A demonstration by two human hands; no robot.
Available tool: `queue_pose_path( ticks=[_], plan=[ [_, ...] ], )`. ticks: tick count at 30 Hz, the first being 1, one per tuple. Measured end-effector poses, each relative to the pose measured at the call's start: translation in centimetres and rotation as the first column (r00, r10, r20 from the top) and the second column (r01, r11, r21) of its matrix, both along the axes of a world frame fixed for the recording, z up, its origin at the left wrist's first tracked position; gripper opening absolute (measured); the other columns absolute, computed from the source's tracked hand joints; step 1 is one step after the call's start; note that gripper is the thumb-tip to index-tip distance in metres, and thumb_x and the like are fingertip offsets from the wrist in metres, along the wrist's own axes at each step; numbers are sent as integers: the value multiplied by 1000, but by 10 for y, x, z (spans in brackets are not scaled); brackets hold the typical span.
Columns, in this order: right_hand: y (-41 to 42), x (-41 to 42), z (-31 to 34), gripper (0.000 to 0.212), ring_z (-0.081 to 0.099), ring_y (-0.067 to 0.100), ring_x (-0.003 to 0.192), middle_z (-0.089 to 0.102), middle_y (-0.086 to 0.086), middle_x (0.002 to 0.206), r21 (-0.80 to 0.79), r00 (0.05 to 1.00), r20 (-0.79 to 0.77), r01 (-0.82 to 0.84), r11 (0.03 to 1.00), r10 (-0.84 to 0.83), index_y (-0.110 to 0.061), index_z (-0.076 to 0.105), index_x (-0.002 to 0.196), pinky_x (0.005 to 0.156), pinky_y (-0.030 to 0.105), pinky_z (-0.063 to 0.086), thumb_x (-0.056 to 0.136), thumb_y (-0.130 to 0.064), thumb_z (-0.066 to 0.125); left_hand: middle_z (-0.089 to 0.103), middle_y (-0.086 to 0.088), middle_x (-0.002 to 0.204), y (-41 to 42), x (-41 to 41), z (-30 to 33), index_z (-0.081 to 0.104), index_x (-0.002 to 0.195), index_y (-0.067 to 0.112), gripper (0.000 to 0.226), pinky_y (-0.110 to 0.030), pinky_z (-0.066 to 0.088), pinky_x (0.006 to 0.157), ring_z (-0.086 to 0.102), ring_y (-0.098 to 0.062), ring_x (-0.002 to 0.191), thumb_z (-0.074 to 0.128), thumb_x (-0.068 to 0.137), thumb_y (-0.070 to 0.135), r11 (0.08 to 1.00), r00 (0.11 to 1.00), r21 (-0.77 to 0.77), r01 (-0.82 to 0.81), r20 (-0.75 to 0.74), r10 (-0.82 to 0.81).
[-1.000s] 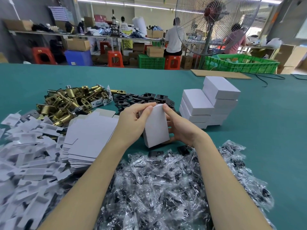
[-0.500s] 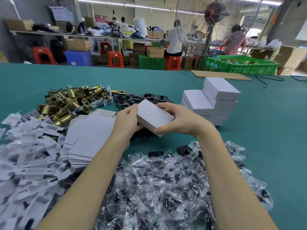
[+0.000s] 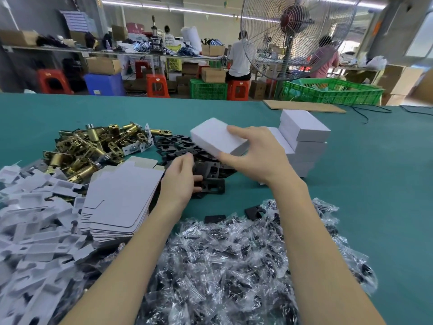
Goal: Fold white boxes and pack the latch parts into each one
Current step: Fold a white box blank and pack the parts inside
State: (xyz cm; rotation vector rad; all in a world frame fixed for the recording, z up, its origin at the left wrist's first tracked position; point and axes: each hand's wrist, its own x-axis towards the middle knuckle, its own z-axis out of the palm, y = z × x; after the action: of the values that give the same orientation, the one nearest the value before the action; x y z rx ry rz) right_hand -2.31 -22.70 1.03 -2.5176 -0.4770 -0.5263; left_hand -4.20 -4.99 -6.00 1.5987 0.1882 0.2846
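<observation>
Head view, nearest us: a heap of small clear bags with dark parts (image 3: 234, 266) lies under and between our forearms, and white card inserts (image 3: 30, 231) spread to the outside of our left arm. Just beside our left wrist sits a stack of flat box blanks (image 3: 119, 198), many still unfolded, so we judge much folding is left.

Our left hand (image 3: 180, 181) rests on the black latch plates (image 3: 208, 174), its fingers curled down among them; whether it has one pinched we cannot tell. Our right hand (image 3: 255, 156) holds a closed white box (image 3: 218, 136) lifted above the plates, fingers spread over its top and thumb under its near edge. We judge this box is folded and on its way to the finished ones, though we cannot see what is inside it.

Beyond our left hand lies a pile of brass latch bolts (image 3: 89, 148), plenty unpacked. Beyond our right hand, close behind the held box, stands the stack of finished white boxes (image 3: 304, 141), only a few high. By our reckoning the job is early: few boxes done, large heaps remaining.
</observation>
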Motion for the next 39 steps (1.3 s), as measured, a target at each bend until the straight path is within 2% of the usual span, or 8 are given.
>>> queue_pose_path(
  ticks=[5,11,14,19,24,28,32,39],
  plan=[
    [-22,2,2,66,47,25,131,69,1,126,216,936,238,210,954,-260,-22,63,139,107,48,40,84,-56,73,66,16,101,-3,-1,-11,65,102,34,20,-30,62,72,70,-5,86,47,105,42,965,997,252,67,11,-72],
    [-53,6,-9,70,38,30,143,66,2,137,348,865,196,380,857,-463,-21,64,138,119,51,29,81,-60,75,73,5,88,-4,-3,-11,71,89,35,27,-43,62,81,69,-7,82,49,103,42,936,994,336,102,-7,-106],
    [-53,8,-19,63,36,29,146,65,1,138,329,873,144,401,855,-465,-20,70,130,120,52,28,81,-59,77,73,-1,88,-5,-6,-8,73,87,34,29,-50,59,83,69,-25,90,49,103,41,926,993,360,111,-4,-118],
    [-46,9,-28,43,23,23,154,64,-3,140,357,879,111,400,844,-463,-20,77,116,121,53,25,87,-52,75,73,-8,91,-6,-8,-7,73,87,35,30,-52,58,84,67,-33,93,49,103,42,908,991,399,125,-12,-131],
    [-56,9,-15,54,9,21,157,43,-7,158,103,917,-13,399,911,-400,-33,65,134,122,56,20,86,-57,69,72,-11,91,-6,-9,-8,73,86,36,30,-52,58,83,66,-35,92,49,103,43,901,991,415,130,-14,-136],
    [-76,10,-1,66,-4,21,158,32,-9,165,-83,947,-171,262,961,-273,-34,45,152,122,58,22,90,-33,68,72,-8,89,-6,-9,-9,73,85,37,30,-52,59,84,66,-35,93,50,103,43,899,991,418,130,-17,-136],
    [-79,9,-1,61,-3,15,158,36,-14,163,2,953,-160,261,965,-257,-35,48,150,115,49,32,94,-13,60,72,-8,90,-6,-8,-10,73,84,37,30,-51,58,83,66,-35,93,50,103,43,895,991,426,130,-21,-134],
    [-77,8,-8,48,7,12,157,52,-17,151,126,950,-96,308,943,-298,-36,61,137,116,55,33,93,-16,66,73,-6,92,-5,-6,-11,73,84,36,29,-52,58,86,66,-33,95,51,103,41,890,990,436,133,-27,-135]
  ],
)
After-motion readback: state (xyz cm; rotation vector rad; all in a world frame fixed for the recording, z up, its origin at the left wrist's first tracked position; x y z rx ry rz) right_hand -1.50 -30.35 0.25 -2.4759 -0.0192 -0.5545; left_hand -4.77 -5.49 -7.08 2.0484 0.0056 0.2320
